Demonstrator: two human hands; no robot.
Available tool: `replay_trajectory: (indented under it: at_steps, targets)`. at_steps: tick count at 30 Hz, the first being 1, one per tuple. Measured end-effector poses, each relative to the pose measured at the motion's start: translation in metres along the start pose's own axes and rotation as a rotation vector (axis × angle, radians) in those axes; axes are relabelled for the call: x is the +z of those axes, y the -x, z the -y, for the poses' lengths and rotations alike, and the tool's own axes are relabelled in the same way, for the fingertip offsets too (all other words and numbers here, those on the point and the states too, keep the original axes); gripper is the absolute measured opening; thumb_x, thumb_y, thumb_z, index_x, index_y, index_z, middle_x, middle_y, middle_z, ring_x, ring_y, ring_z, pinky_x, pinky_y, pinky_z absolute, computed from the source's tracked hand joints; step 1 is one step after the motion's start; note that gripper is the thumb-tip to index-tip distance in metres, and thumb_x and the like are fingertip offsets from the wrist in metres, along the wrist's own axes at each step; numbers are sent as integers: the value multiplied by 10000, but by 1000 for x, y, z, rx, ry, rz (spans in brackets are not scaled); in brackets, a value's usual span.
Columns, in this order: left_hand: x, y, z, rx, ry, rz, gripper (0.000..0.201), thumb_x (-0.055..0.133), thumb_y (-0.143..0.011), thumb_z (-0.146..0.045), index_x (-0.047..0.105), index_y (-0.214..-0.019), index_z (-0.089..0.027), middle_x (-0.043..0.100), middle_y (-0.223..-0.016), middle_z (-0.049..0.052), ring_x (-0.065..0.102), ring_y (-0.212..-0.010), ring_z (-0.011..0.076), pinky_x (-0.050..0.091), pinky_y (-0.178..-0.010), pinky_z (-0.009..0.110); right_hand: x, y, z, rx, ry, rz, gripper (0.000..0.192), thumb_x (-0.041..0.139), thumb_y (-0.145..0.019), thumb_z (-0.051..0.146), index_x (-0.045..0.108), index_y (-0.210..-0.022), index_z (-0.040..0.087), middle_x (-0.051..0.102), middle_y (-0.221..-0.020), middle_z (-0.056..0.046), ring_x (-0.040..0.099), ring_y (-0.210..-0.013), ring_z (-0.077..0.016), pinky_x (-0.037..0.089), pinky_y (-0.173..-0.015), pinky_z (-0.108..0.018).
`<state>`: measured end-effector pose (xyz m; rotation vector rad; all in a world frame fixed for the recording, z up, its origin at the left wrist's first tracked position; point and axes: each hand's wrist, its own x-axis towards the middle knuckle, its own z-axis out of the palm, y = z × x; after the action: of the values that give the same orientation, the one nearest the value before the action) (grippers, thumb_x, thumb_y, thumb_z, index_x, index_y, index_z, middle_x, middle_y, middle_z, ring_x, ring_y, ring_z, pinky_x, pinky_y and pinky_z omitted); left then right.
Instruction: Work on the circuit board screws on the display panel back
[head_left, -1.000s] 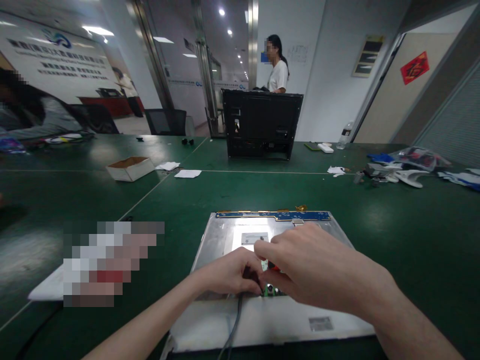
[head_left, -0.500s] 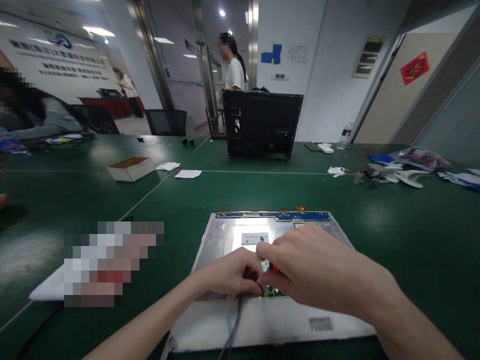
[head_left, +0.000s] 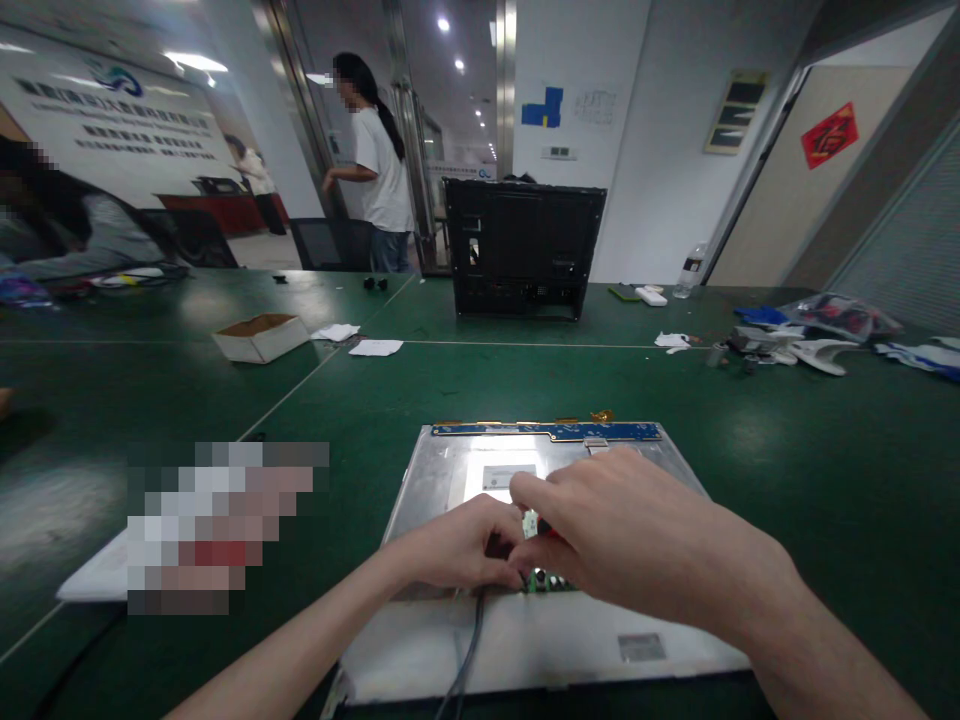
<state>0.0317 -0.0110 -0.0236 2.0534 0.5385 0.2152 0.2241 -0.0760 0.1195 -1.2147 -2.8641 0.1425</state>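
A flat display panel [head_left: 424, 490] lies back side up on the green table, metal sheet showing. Along its far edge runs a blue circuit strip [head_left: 622, 432]. Between my hands a green circuit board [head_left: 551, 580] shows in part. My left hand [head_left: 480, 540] is closed in a pinch over this board; what its fingertips hold is hidden. From beneath that hand a dark cable [head_left: 471, 645] runs toward me across the white lower part of the panel. My right hand [head_left: 622, 525] curls around a small red-and-black tool [head_left: 546, 527], mostly covered by the fingers, its tip unseen.
A black monitor housing [head_left: 525, 250] stands upright at the back. Left of it are an open white box [head_left: 262, 340] and paper scraps [head_left: 376, 348]. A bottle [head_left: 688, 272] and loose parts [head_left: 757, 342] lie right. A blurred-out item [head_left: 97, 570] lies left. People are beyond the table.
My right hand has turned slightly, and less of the tool's red part shows. My left hand keeps its place. A person in the background has walked to the left.
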Motion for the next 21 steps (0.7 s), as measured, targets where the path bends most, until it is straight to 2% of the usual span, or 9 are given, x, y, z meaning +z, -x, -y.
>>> replay_trajectory:
  at_steps: [4, 11, 17, 21]
  targets:
    - [0, 1, -1, -39, -44, 5, 96, 688, -779, -206, 719, -851, -151, 648, -743, 6, 558, -667, 152, 424, -595, 221, -1, 1, 0, -18, 14, -15, 66, 546, -908, 253, 571, -916, 192, 648, -695, -9, 540, -542, -152, 186, -455, -277]
    - [0, 1, -5, -16, -39, -23, 95, 676, -790, -211, 719, -863, -168, 659, -730, 5, 570, -646, 148, 449, -604, 220, -3, 4, 1, -109, -53, -8, 104, 551, -844, 209, 529, -942, 188, 635, -792, -15, 507, -585, -139, 234, -468, -271]
    - [0, 0, -1, -7, -28, 13, 97, 686, -777, -196, 712, -852, -140, 644, -711, 1, 554, -628, 139, 432, -574, 211, 1, 3, -1, -34, -13, -22, 116, 572, -886, 315, 551, -924, 207, 653, -733, -11, 539, -574, -159, 197, -476, -273]
    - [1, 0, 0, -9, -48, 4, 103, 694, -775, -210, 725, -852, -149, 651, -713, -1, 554, -627, 136, 430, -574, 207, 2, 2, -2, -57, 13, -24, 49, 539, -896, 246, 552, -910, 200, 643, -712, -9, 526, -552, -146, 180, -470, -280]
